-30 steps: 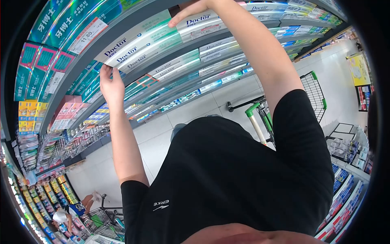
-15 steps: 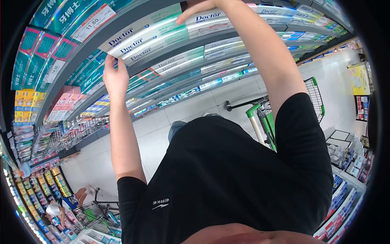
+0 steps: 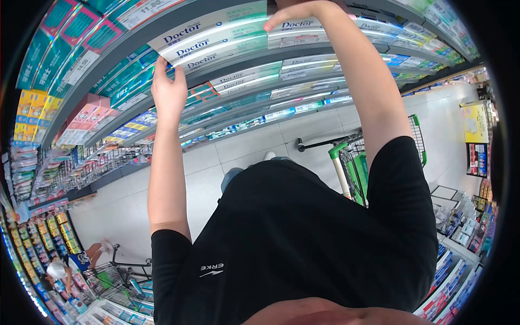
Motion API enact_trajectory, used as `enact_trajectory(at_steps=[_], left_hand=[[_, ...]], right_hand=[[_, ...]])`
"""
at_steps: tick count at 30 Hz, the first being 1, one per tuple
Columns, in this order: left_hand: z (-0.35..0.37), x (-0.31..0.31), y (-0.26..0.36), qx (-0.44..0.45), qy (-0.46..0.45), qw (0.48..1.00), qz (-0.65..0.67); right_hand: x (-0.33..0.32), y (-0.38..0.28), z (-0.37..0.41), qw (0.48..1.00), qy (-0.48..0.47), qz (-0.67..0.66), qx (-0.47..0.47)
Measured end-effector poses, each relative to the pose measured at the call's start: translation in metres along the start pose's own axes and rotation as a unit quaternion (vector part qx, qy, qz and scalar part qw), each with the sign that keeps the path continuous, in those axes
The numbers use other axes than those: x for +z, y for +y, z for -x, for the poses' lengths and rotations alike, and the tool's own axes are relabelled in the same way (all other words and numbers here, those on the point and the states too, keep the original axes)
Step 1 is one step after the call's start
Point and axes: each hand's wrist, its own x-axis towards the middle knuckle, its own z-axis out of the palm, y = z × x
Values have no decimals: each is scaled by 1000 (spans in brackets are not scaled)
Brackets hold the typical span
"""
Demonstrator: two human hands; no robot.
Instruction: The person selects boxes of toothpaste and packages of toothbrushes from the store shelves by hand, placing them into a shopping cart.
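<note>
Both hands are at a stack of white and green "Doctor" boxes (image 3: 234, 38), which is at the far side, above a lower row of similar cartons. The left hand (image 3: 169, 95) is half closed at the left end of the stack. Its fingertips touch the near left corner, and the thumb is apart from the fingers, close to the lower edge. I cannot tell if it carries any weight. The right hand (image 3: 295, 12) is at the right end, with its thumb (image 3: 270, 24) on the front of the boxes. Its other fingers are hidden, so I cannot tell how firmly it is grasping

Compared with the earlier pictures, the boxes and both hands appear more to the right in the view, and the shelves are shifted too. This seems to be mainly a turn of the head, because the hands remain at the same two ends; the hold on the boxes looks the same

To the left of the stack, teal boxes (image 3: 130, 86) lie under the grey shelf edge (image 3: 122, 44), and pink boxes (image 3: 89, 116) are nearer. On the right, a cart with a green handle (image 3: 338, 148) stands on the pale floor (image 3: 244, 147). At the near left, another person (image 3: 58, 269) is beside a second cart (image 3: 111, 284)
</note>
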Motion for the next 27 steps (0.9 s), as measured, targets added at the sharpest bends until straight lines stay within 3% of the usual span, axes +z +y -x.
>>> enact_trajectory(at_steps=[3, 5, 16, 18, 20, 22, 24, 27], left_hand=[[-5, -6, -5, 26, 2, 1000, 8], [-3, -7, -6, 20, -9, 1000, 3], [3, -7, -30, 31, -26, 999, 27], [21, -15, -31, 95, 82, 987, 101], [60, -31, -34, 97, 75, 983, 140], [114, -36, -81, 119, 10, 989, 88], [184, -38, -137, 17, -85, 992, 88], [327, -43, -283, -189, -165, 965, 74]], right_hand=[[-9, -11, 4, 998, 0, 54, 27], [-9, -14, 2, 995, 14, 95, -32], [15, 1, -2, 986, 114, 85, -90], [27, 11, 19, 984, 139, 84, -77], [46, 20, 69, 947, 300, 98, -68], [80, 16, 135, 901, 401, 82, -143], [149, 48, 211, 900, 427, 83, -38], [252, 66, 348, 923, 337, 118, 145]])
